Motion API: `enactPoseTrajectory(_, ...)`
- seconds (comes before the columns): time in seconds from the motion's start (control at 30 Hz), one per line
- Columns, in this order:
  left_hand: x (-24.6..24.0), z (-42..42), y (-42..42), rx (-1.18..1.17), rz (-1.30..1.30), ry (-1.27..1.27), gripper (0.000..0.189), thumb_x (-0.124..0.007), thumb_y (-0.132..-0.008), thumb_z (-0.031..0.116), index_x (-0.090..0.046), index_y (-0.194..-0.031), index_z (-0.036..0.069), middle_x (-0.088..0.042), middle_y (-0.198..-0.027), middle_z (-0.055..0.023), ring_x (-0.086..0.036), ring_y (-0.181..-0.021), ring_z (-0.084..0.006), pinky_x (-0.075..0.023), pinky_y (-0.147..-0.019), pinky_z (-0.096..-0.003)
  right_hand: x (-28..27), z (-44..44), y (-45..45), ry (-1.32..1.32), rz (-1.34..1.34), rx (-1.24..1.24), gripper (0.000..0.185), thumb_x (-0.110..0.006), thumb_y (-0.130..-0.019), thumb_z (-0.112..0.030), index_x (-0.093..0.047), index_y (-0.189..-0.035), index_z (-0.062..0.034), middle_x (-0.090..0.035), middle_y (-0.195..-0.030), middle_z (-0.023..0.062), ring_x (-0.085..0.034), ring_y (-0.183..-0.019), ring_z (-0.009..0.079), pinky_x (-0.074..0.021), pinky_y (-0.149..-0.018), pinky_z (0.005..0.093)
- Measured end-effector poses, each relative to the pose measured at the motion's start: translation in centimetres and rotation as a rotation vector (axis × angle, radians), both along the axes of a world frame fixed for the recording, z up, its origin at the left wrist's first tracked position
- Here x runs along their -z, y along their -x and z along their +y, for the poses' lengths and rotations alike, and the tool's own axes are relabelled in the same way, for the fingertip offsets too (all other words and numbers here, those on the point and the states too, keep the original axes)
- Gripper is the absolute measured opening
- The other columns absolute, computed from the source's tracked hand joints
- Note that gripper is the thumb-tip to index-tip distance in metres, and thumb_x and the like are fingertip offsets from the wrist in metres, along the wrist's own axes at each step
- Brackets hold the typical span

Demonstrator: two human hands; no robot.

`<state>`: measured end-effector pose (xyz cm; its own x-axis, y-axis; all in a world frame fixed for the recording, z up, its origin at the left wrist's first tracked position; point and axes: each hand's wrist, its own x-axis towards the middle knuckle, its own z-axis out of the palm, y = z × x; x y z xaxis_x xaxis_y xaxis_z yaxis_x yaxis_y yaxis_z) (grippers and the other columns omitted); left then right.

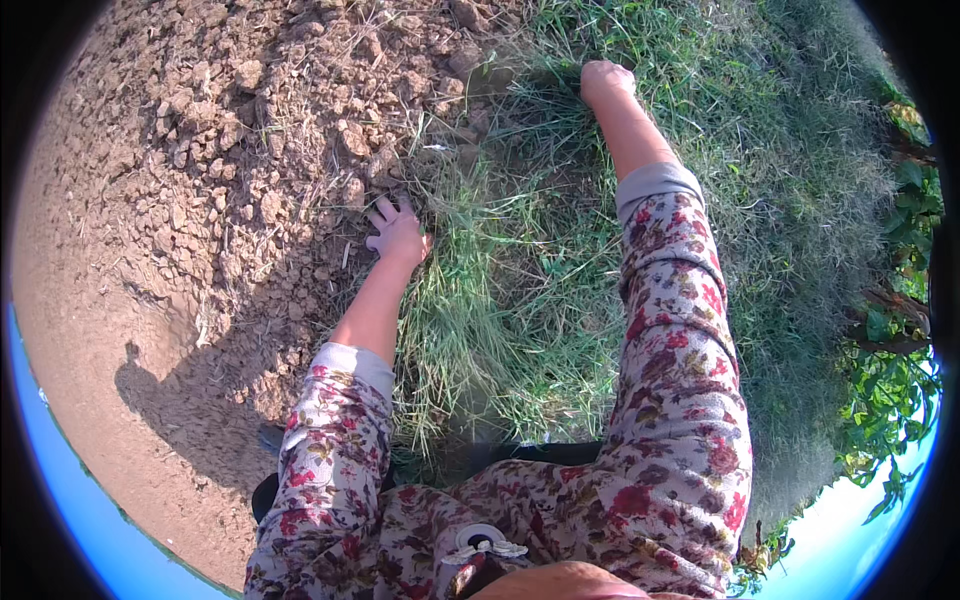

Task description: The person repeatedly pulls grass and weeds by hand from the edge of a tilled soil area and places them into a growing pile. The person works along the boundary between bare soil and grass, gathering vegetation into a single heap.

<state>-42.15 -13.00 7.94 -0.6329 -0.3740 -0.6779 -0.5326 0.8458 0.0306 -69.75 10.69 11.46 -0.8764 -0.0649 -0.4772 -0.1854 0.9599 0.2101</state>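
My left hand (399, 234) lies at the border of the clods and the grass, its back up and several fingers spread. The fingers touch the ground, and nothing shows in their grasp. Beside it is a heap of long, loose-looking grass stems (457, 300), partly green and partly straw-coloured. Farther forward and to the right, my right hand (607, 79) reaches into the standing green grass (690, 97). Its fingers curl under and are hidden, so I cannot tell whether they hold anything. Dark shade covers the grass just left of that hand.
Dry brown soil clods (247, 142) cover the ground on the left, with a person's shadow (195, 405) across them. Leafy green plants (892, 397) stand along the right rim. Dark legwear (547, 451) shows below my floral sleeves (679, 360).
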Motion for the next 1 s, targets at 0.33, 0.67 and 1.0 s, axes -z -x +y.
enactPoseTrajectory(0.33,-0.1,-0.1,0.6,-0.051,-0.050,-0.072,0.079,-0.067,-0.076,0.030,-0.020,-0.139,0.018,-0.004,-0.147,-0.0184,-0.004,-0.135,-0.0398,-0.0296,-0.094,-0.0615,-0.5,-1.0,-10.6,0.176,-0.094,-0.060,0.034,-0.057,-0.075,-0.021,-0.061,-0.106,-0.0096,-0.063,-0.104,0.0144,-0.061,-0.097,0.0283,-0.0483,-0.083,0.0379)
enactPoseTrajectory(0.67,4.2,-1.5,-3.9,-0.154,0.622,-0.353,0.065,-0.058,-0.080,0.038,-0.031,-0.134,0.016,-0.020,-0.142,-0.0160,-0.023,-0.130,-0.0349,-0.0298,-0.096,-0.0568,-2.4,-3.0,-27.7,0.476,0.176,0.236,0.060,-0.064,-0.070,-0.025,-0.043,-0.125,-0.0139,-0.041,-0.129,0.0110,-0.032,-0.125,0.0317,-0.0321,-0.096,0.0562)
enactPoseTrajectory(1.0,-4.4,-2.7,-18.8,-0.989,0.388,-1.532,0.049,-0.057,-0.085,0.040,-0.048,-0.122,0.010,-0.059,-0.104,-0.0032,-0.059,-0.084,-0.0142,-0.0496,-0.068,-0.0271,-0.5,-10.7,-44.0,1.323,-0.498,0.412,0.101,-0.064,-0.069,-0.058,-0.021,-0.136,0.0040,-0.025,-0.139,0.0265,-0.023,-0.131,0.0379,-0.0229,-0.107,0.0376)
